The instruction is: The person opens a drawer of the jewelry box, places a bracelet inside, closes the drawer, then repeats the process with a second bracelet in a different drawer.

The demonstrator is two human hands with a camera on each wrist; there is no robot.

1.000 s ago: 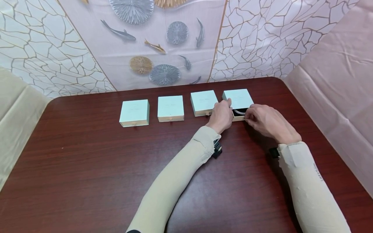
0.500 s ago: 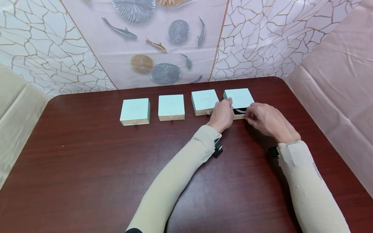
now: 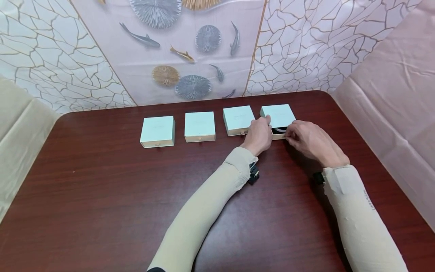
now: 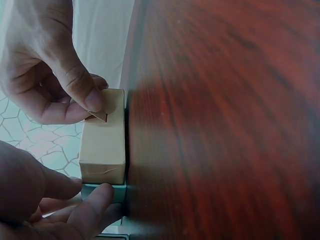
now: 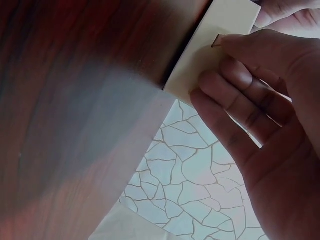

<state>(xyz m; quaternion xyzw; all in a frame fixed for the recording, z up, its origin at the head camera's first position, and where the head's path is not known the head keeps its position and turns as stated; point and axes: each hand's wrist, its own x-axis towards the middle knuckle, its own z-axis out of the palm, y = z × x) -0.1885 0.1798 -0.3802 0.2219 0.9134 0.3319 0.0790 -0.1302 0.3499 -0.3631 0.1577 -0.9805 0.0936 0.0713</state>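
Observation:
At the right end of the row stands a mint-green box (image 3: 278, 114), its cream drawer (image 3: 279, 137) partly pulled out at the front. Inside the drawer's black interior lies a pale curved thing (image 3: 280, 130), mostly hidden. My left hand (image 3: 257, 135) grips the box sleeve at its left side, thumb and fingers close to the drawer's edge. With thumb and fingertips, my right hand (image 3: 314, 142) pinches the small brown pull tab (image 4: 98, 116) on the drawer front. In the right wrist view, the other fingers of that hand are bent beside the drawer.
Three similar mint boxes stand to the left: one near my left hand (image 3: 238, 117), a middle one (image 3: 199, 122) and a far-left one (image 3: 158, 128), all with drawers in. They sit along the back of a dark red wooden table (image 3: 136, 196). Patterned cloth (image 3: 190, 56) hangs behind.
The drawer of the rightmost box has slid slightly inward. Both hands keep nearly the same place and hold; the head view has shifted a little.

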